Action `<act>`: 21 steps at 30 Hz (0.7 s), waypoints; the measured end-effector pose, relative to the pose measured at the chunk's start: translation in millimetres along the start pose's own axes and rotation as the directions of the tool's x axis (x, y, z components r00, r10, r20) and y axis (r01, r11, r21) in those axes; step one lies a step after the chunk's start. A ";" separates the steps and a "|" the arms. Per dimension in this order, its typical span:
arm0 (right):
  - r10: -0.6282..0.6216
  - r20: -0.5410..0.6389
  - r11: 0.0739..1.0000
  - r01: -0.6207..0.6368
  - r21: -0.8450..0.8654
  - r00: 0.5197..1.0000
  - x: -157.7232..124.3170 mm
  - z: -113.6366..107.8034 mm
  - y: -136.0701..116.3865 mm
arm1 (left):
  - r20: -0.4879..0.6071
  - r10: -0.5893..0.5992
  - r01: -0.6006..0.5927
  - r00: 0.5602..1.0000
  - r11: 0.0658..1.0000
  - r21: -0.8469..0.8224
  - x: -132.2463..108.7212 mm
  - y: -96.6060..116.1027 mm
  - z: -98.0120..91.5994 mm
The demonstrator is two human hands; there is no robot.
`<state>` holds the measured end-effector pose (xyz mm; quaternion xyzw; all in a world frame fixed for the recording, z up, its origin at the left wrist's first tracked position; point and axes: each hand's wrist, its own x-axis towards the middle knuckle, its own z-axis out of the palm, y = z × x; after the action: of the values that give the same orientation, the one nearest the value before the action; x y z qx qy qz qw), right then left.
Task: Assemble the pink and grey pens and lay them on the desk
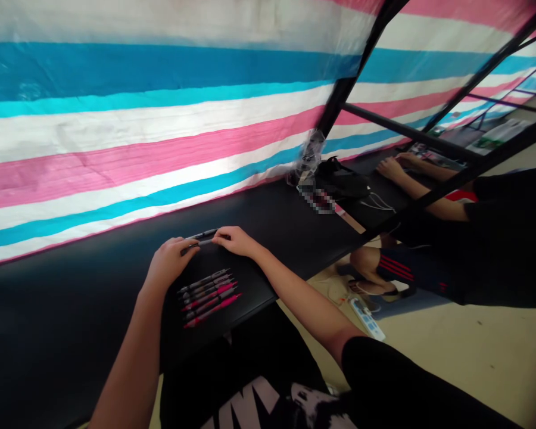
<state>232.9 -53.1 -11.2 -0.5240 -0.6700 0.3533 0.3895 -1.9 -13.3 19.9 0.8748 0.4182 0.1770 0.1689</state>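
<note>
This looked like a shared, makeshift workroom, though its exact kind could not be told. A plastic-looking sheet point(161, 143) in blue, white and pink stripes hung as a wall behind a long black worktop point(268, 220). Dark frame bars point(411, 132) divided the row into bays, and in the next one another person point(504, 238) sat with both hands at the surface. Pens point(209, 295) lay lined up on the nearer stretch, and a power strip point(367, 319) rested on the pale floor point(477, 345).

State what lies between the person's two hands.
In the head view, a grey pen spans from the left hand to the right hand; a second pen lies just beyond it.
</note>
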 end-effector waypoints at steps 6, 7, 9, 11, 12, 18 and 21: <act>0.004 0.001 0.999 -0.004 0.037 1.000 1.0 2.6 0.0 | -0.018 0.021 -0.020 1.000 0.999 0.035 0.1 -3.3 1.3; -0.006 -0.012 0.999 0.007 0.048 1.000 1.2 3.5 0.5 | -0.018 0.022 -0.021 1.000 0.999 0.042 0.3 -4.1 1.7; -0.024 -0.033 0.999 0.025 0.034 0.999 1.3 4.6 1.5 | -0.022 0.020 -0.019 1.000 0.998 0.056 0.4 -4.8 3.1; -0.036 -0.030 0.999 0.036 -0.002 0.999 1.0 4.6 2.1 | -0.034 0.024 -0.022 0.999 0.997 0.070 0.1 -3.7 4.9; -0.034 -0.022 0.999 0.033 -0.012 0.999 0.8 4.2 2.0 | -0.041 0.029 -0.026 0.999 0.997 0.076 -0.3 -2.7 5.5; 0.039 0.029 0.997 -0.041 0.059 0.999 0.4 1.1 -1.9 | -0.175 0.028 -0.034 0.984 0.999 -0.034 -3.9 3.2 -2.4; 0.055 -0.028 0.985 -0.050 0.167 0.998 1.8 0.6 -3.2 | -0.371 -0.128 -0.001 0.920 0.944 -0.330 -1.8 4.1 -9.1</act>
<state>230.7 -52.0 -8.3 -0.5129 -0.6177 0.4094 0.4332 -4.4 -15.8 29.5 0.7684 0.4371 0.4069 0.2300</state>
